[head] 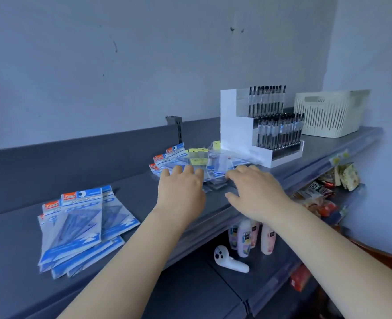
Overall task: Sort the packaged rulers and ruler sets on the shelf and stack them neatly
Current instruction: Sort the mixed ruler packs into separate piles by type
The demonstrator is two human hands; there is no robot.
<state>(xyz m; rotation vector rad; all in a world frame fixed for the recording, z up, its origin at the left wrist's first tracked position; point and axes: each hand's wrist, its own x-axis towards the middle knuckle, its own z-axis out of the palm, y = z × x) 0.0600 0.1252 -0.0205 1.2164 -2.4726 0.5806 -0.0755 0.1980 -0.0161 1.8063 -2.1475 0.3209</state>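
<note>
Hands reach forward over the dark grey shelf (17, 261), both palm-down with fingers spread and nothing gripped. The left hand (180, 189) hovers at the near edge of a loose heap of packets, its fingertips over the blue-and-white ruler set packs (167, 158) that fan out at the heap's left side. The right hand (256, 192) sits just beside it, fingers splayed at the heap's right edge — whether they actually press on the clear packaged rulers (215, 164) with yellow header tags cannot be told.

Well apart, toward the left end of the shelf, lies a second pile of geometry set packs (80, 226), overlapping and skewed rather than squared up (the red brand patch shows on the top corners).

Behind the heap stands a white stepped display of black pens (271, 125), touching or nearly touching the clear packets. Further right — against the wall — sits a cream slatted basket (328, 113).

On the lower shelf are pastel lotion bottles (248, 238) and a white handheld controller (229, 261) lying on its side.
</note>
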